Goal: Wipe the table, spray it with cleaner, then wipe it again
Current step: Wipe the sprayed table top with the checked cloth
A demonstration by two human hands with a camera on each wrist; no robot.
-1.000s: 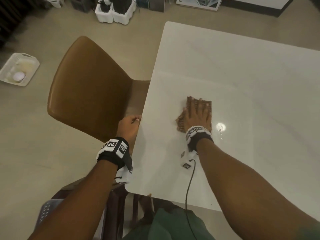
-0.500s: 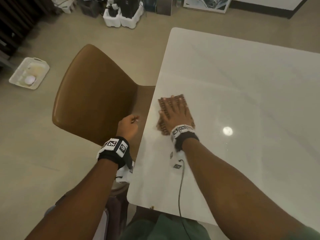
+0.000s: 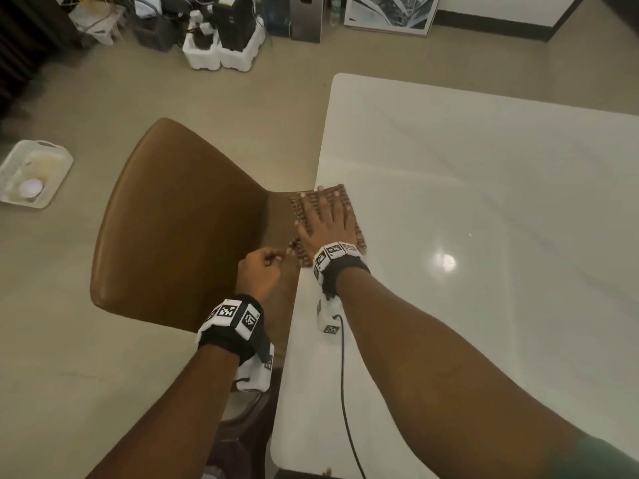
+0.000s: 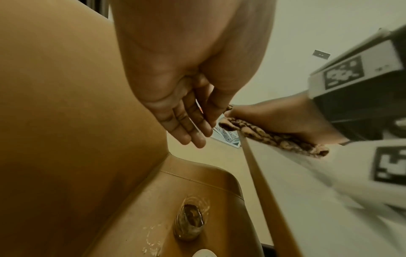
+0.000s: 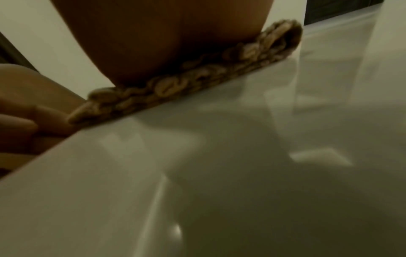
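A brown patterned cloth point(image 3: 347, 198) lies at the left edge of the white table point(image 3: 484, 188), partly overhanging it. My right hand point(image 3: 326, 219) presses flat on the cloth with fingers spread. In the right wrist view the cloth point(image 5: 197, 76) shows under my palm. My left hand point(image 3: 261, 271) hovers just off the table edge, beside the cloth's near corner, above the chair seat. In the left wrist view its fingers point(image 4: 189, 125) are nearly straight, cupped below the cloth point(image 4: 274, 137), holding nothing. No spray bottle is in view.
A brown chair point(image 3: 179, 229) stands against the table's left side; a crumpled wrapper point(image 4: 191, 220) lies on its seat. A white tray point(image 3: 31, 174) sits on the floor at left. White foam boxes point(image 3: 221, 53) and clutter stand along the far wall.
My right hand has slid the cloth leftward across the table until it overhangs the left edge. My left hand has stayed beside that edge, now close to the cloth.
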